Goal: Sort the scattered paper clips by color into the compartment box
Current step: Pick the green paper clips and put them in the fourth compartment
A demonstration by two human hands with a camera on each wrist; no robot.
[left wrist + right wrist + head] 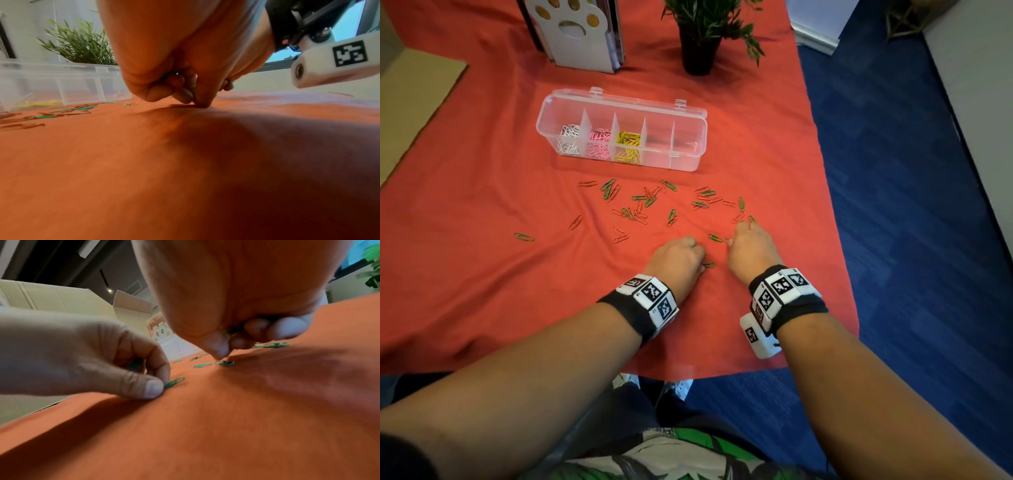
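Note:
The clear compartment box (690, 118) stands open on the red cloth, with white, pink and yellow clips in its three left cells. Green clips (672, 215) and red clips (619, 235) lie scattered in front of it. My left hand (702, 265) pinches a green clip (174, 382) flat on the cloth between thumb and forefinger, and more green (169, 75) shows inside its curled fingers. My right hand (224, 353) keeps green clips (231, 331) in its curled fingers while its thumb tip touches down at another green clip (224, 363).
A potted plant (702, 37) and a white paw-print file holder (578, 34) stand behind the box. The cloth's right edge (835, 212) drops to blue carpet close to my right hand. A cardboard sheet (410, 99) lies at the left.

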